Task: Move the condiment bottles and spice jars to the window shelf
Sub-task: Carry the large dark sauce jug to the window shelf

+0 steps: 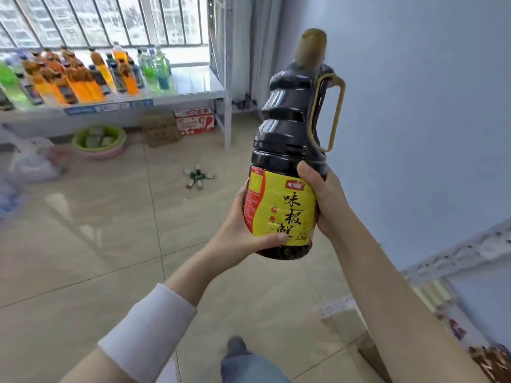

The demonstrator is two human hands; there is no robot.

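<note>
A: Where do we see the large dark plastic bottle with yellow label [287, 150]?
B: Right of the grey metal window shelf [193, 81], well apart from it, held aloft and slightly tilted.
A: And our hands?
B: Our left hand [243, 228] and right hand [323, 200] both curl round its labelled lower body.

A: What's worn on the arms?
B: Behind the left hand [240, 230] there's a plain white sleeve [146, 335], snug, with its cuff sitting partway up the forearm. The arm behind the right hand [323, 200] is bare.
A: And lower down?
B: Below the hands, between the two forearms, one leg in faded blue jeans [249, 369], ending in a dark grey shoe [236, 345]
</note>
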